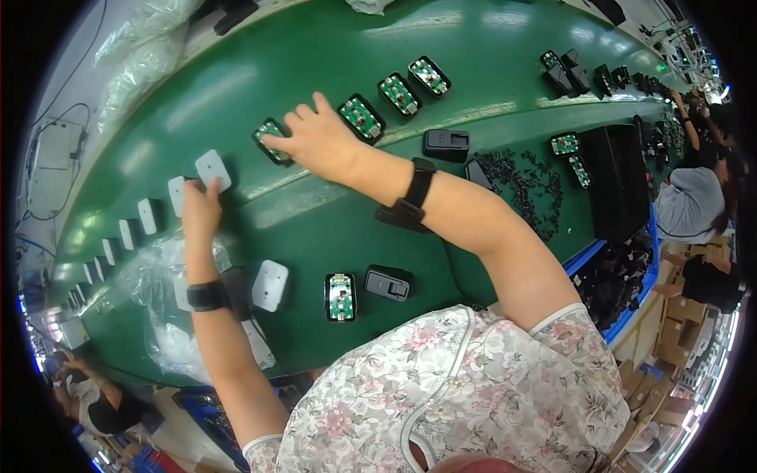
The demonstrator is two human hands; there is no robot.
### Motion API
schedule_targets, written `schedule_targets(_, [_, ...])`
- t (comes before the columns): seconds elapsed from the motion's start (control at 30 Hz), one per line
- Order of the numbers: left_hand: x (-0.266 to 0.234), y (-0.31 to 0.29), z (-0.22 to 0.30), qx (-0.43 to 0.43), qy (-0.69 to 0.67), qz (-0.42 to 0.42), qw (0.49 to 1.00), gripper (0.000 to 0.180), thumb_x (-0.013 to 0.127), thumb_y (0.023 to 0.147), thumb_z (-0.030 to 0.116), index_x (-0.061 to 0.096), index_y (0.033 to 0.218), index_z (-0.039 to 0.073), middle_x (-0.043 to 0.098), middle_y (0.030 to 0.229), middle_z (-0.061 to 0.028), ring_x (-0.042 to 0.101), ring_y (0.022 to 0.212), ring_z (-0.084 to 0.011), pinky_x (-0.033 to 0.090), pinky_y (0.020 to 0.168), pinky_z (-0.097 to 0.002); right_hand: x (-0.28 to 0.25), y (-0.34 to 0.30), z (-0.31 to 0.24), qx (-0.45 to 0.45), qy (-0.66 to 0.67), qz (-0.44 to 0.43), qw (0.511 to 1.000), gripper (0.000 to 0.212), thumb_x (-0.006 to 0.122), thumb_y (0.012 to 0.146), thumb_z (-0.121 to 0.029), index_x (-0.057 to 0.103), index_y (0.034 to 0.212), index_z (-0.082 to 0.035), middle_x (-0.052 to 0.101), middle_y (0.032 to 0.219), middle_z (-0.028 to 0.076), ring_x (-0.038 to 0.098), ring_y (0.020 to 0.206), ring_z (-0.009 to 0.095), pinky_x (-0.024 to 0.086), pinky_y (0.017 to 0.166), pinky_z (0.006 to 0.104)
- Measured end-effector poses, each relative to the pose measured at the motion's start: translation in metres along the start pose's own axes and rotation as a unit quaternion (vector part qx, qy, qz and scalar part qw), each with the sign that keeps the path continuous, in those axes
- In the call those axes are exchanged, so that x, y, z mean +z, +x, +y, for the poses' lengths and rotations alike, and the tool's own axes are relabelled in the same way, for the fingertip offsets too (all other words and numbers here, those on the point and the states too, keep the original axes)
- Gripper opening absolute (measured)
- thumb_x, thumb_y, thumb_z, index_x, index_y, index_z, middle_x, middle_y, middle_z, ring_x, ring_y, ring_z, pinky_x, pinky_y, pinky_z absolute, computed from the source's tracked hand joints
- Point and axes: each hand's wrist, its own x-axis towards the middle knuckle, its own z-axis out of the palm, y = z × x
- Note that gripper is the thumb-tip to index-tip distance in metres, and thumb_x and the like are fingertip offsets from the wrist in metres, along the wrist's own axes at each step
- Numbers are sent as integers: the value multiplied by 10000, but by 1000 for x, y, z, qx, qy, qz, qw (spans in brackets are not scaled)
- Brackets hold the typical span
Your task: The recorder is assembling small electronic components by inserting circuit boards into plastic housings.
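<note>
On the green bench my right hand (322,140) has its thumb over a black case with a green circuit board (274,150) and its fingers at the case's far side, the little finger raised. Further right in the same row are several like cases, the nearest (361,118) just beyond that hand. My left hand (202,209) is closed at a white cover (211,169), thumb on its near edge; its fingertips are partly hidden. Against those fingers stands another white-topped piece (176,194), first of a row running left.
Near me lie a white cover (270,285), an open case with a board (341,297) and a black case (387,283). Clear plastic bagging (162,307) sits under my left forearm. Small black parts (528,185) are heaped at right, beside a black box (619,181). Other people work at both sides.
</note>
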Motion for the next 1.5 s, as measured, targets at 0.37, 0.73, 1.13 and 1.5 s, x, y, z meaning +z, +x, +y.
schedule_targets(0.37, [37, -38, 85, 270, 80, 15, 960, 1166, 823, 602, 488, 131, 1504, 229, 394, 1281, -297, 485, 1050, -460, 485, 854, -493, -84, -62, 156, 282, 140, -280, 907, 997, 810, 620, -514, 285, 1451, -347, 283, 1458, 242, 338, 1309, 444, 381, 1022, 517])
schedule_targets(0.73, [62, -31, 119, 324, 64, 2, 944, 865, 866, 572, 359, 476, 1343, 310, 323, 1322, -267, 429, 1132, -419, 513, 854, -448, -60, -32, 84, 246, 176, -283, 910, 1058, 896, 547, -283, 326, 1436, -329, 325, 1339, 265, 394, 1163, 476, 427, 982, 484])
schedule_targets(1.13, [83, -35, 129, 339, -72, 37, 937, 571, 823, 686, 228, 581, 1174, 57, 378, 1302, -292, 458, 1131, -458, 413, 951, -466, -53, -43, 90, 258, 402, -146, 866, 794, 849, 536, -345, 553, 1259, -204, 437, 1229, 255, 431, 1119, 406, 430, 943, 441])
schedule_targets(1.5, [115, -20, 238, 300, -265, -244, 883, 621, 735, 819, 194, 424, 1304, -38, 314, 1304, -98, 544, 1064, -239, 609, 744, -326, -86, -103, 145, 395, 503, -5, 769, 684, 735, 629, -209, 503, 1272, -186, 512, 1129, 225, 636, 836, 340, 598, 641, 373])
